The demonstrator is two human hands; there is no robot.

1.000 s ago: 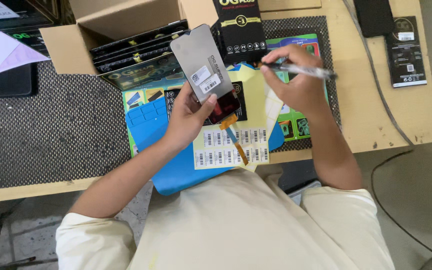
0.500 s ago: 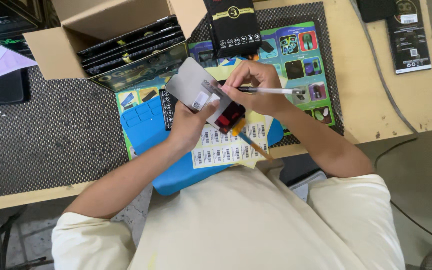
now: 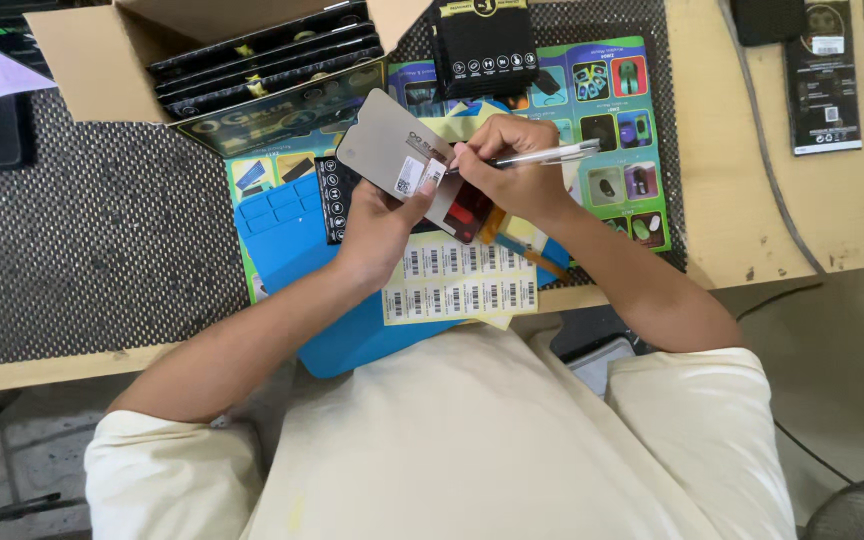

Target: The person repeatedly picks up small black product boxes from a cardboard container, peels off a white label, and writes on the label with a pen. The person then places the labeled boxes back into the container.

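My left hand (image 3: 380, 228) grips a grey flat phone screen panel (image 3: 392, 152) by its lower end, tilted over the blue mat (image 3: 277, 235). Small white barcode stickers sit on the panel's back, and a red and orange flex part shows at its bottom. My right hand (image 3: 512, 170) holds a silver pen (image 3: 552, 155) with its tip on the panel near the stickers. Just below both hands lies a sheet of barcode labels (image 3: 462, 280).
An open cardboard box (image 3: 92, 60) with several dark flat packages stands at the back left. A black package (image 3: 482, 45) lies behind the hands, another (image 3: 824, 80) at the far right. A colourful printed sheet (image 3: 617, 120) covers a dark textured mat (image 3: 82, 230). The wooden table edge (image 3: 772, 250) runs on the right.
The left hand has lowered and tilted the panel flatter. The right hand has moved left with the pen, from held apart to touching the panel's back.
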